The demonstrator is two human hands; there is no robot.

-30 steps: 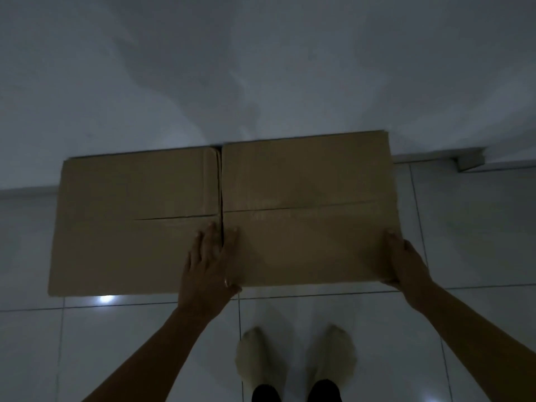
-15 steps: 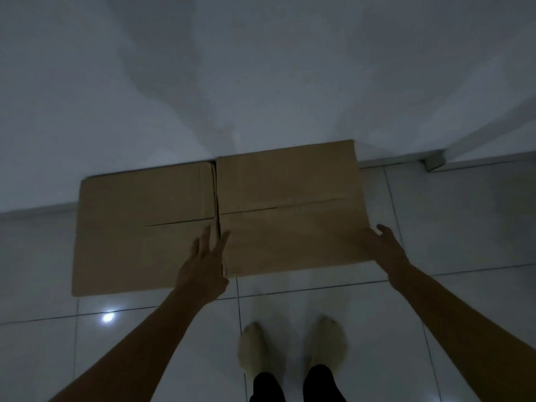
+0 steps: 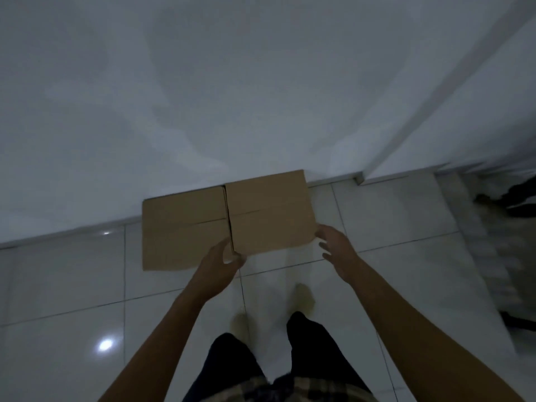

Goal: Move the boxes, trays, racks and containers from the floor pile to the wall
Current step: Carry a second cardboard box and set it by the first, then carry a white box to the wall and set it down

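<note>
Two brown cardboard boxes sit side by side on the tiled floor [image 3: 72,285], back edges against the base of the white wall [image 3: 203,97]. Left cardboard box [image 3: 182,230] and right cardboard box [image 3: 269,210] touch along one side; the right one's top reads a bit higher. Both have top flaps closed, with a centre seam visible on each, no tape discernible in the dim light.

Left hand [image 3: 217,265] is at the front near corner of the right box, where the two boxes meet; the thumb looks to touch the box's front edge, fingers loosely curled, not clamped on anything. Right hand [image 3: 333,242] hovers just beside the front right corner of the right box, fingers spread and apart, no contact visible. Neither grip holds a box.

Handling judgement: corrugated board, stiff along edges and corners, softer in the panel middles and on the flaps. Weight unknown since contents are hidden. Surface is matte, so likely not slippery, though the glossy tile would let a box slide easily. Best hold is probably two-handed on opposite side walls low down, or under the bottom edges; pressing on the flap seam risks caving it in. Pushing from the front face low down suits final nudging against the wall.

Dark blurred clutter [image 3: 513,198] lies at the far right floor edge, unidentifiable.
</note>
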